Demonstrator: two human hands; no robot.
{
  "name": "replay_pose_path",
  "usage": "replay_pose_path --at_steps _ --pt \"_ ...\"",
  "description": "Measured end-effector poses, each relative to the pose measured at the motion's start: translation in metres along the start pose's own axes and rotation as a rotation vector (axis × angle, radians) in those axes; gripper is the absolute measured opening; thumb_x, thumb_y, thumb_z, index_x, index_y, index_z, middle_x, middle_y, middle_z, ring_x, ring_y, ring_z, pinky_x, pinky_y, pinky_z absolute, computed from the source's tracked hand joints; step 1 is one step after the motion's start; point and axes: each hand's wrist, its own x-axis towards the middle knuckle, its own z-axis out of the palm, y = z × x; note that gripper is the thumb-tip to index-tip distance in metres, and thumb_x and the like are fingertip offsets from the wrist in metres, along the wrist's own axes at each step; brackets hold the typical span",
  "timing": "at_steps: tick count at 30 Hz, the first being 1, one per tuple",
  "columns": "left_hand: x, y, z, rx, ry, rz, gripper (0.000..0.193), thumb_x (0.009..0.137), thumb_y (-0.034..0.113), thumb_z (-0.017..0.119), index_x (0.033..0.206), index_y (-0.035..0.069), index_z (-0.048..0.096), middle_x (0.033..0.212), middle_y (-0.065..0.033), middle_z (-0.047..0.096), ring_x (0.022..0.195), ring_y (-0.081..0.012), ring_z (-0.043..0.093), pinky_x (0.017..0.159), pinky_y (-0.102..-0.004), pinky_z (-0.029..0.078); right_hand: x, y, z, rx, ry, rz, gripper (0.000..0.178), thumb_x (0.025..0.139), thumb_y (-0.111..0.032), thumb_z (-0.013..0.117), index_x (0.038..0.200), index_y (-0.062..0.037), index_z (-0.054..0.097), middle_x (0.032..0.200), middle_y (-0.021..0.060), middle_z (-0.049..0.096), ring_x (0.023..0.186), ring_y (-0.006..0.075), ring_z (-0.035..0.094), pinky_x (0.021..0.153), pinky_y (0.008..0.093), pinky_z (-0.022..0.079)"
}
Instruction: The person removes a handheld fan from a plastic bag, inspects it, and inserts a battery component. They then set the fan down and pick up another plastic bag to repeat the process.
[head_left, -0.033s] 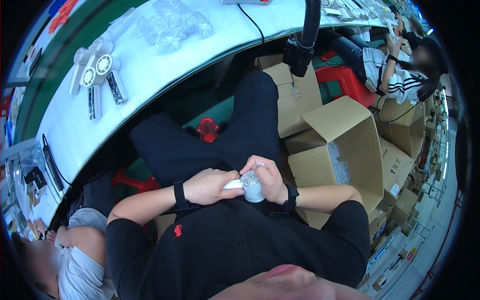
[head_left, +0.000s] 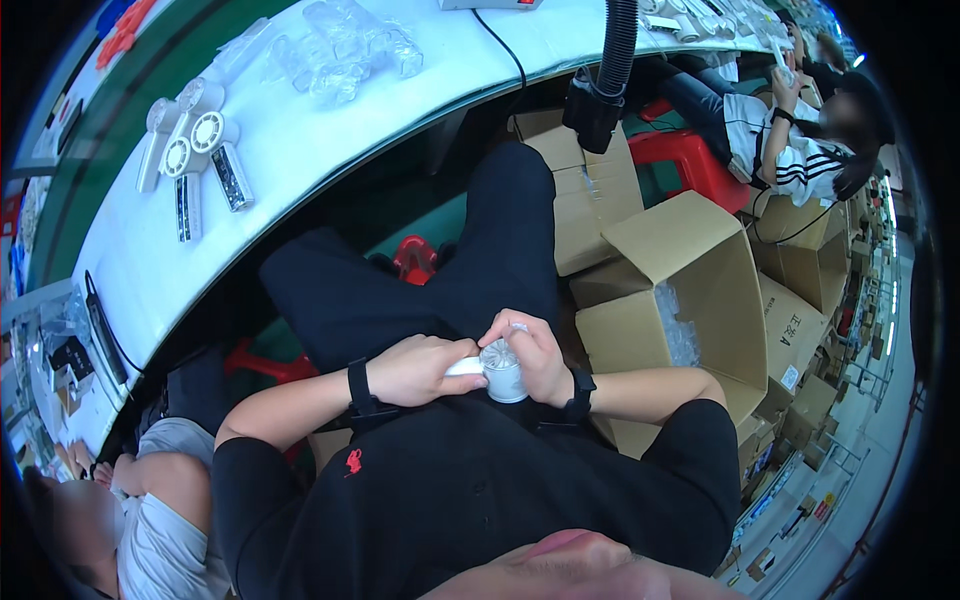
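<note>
A white handheld fan point(head_left: 506, 378) is held in front of my stomach, its round head facing up. My left hand point(head_left: 428, 370) is closed around its white handle. My right hand point(head_left: 540, 362) wraps the far and right side of the fan head, fingers bent over the rim. What the right fingertips press on is partly hidden. On the white table at the upper left lie several similar fans point(head_left: 208, 131), two of them with open handles showing dark parts inside. Beyond them sits a pile of clear plastic pieces point(head_left: 345, 55).
An open cardboard box point(head_left: 672, 235) with clear plastic inside stands at my right. A black flexible hose point(head_left: 620, 50) hangs by the white table's edge point(head_left: 330, 150). Red stools point(head_left: 690, 165) stand under and beside the table. Co-workers sit at far right point(head_left: 800, 150) and lower left point(head_left: 165, 500).
</note>
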Motion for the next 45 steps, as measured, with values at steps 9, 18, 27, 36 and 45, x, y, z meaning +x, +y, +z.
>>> replay_pose_path --at_steps 9,18,27,36,45 --pt "0.009 -0.015 0.003 -0.569 -0.100 0.054 0.039 0.097 0.041 0.056 0.101 0.002 0.056 0.081 -0.0043 0.065 0.069 -0.0179 0.061 0.068 -0.0326 0.050 0.022 -0.025 -0.013 -0.244 -0.271 -0.261 0.021 0.090 -0.012 0.046 0.085 0.0010 0.062 0.077 0.0081 0.063 0.070 0.0166 0.059 0.067 0.0284 0.046" --pt "0.006 -0.028 0.011 -0.793 -0.331 -0.011 0.039 0.098 0.041 0.055 0.102 0.002 0.056 0.079 -0.0003 0.064 0.065 -0.0113 0.058 0.064 -0.0285 0.050 0.035 -0.013 -0.004 -0.150 -0.122 -0.315 0.023 0.094 -0.012 0.045 0.090 0.0001 0.064 0.079 0.0070 0.062 0.074 0.0154 0.059 0.069 0.0282 0.046" --pt "0.006 0.006 0.007 -0.215 -0.093 -0.228 0.041 0.099 0.043 0.053 0.100 0.002 0.056 0.082 -0.0080 0.065 0.061 -0.0156 0.062 0.060 -0.0290 0.050 0.016 0.011 -0.005 0.210 0.079 0.179 0.025 0.094 -0.016 0.045 0.082 -0.0010 0.061 0.076 0.0062 0.061 0.072 0.0131 0.058 0.068 0.0273 0.047" --pt "0.005 0.005 0.018 -0.369 -0.118 -0.296 0.040 0.099 0.042 0.053 0.102 0.002 0.057 0.083 -0.0059 0.065 0.064 -0.0130 0.061 0.060 -0.0283 0.050 0.013 0.012 -0.001 0.319 0.140 0.313 0.023 0.090 -0.018 0.044 0.079 -0.0042 0.059 0.071 0.0061 0.059 0.066 0.0137 0.057 0.064 0.0271 0.046" --pt "0.007 -0.028 0.012 -0.654 0.152 -0.067 0.044 0.099 0.040 0.054 0.116 0.000 0.055 0.099 -0.0049 0.064 0.093 -0.0104 0.061 0.082 -0.0271 0.048 0.071 0.000 -0.026 0.784 0.229 0.374 0.032 0.098 -0.032 0.045 0.075 -0.0105 0.056 0.061 0.0006 0.050 0.054 0.0106 0.043 0.050 0.0251 0.037"
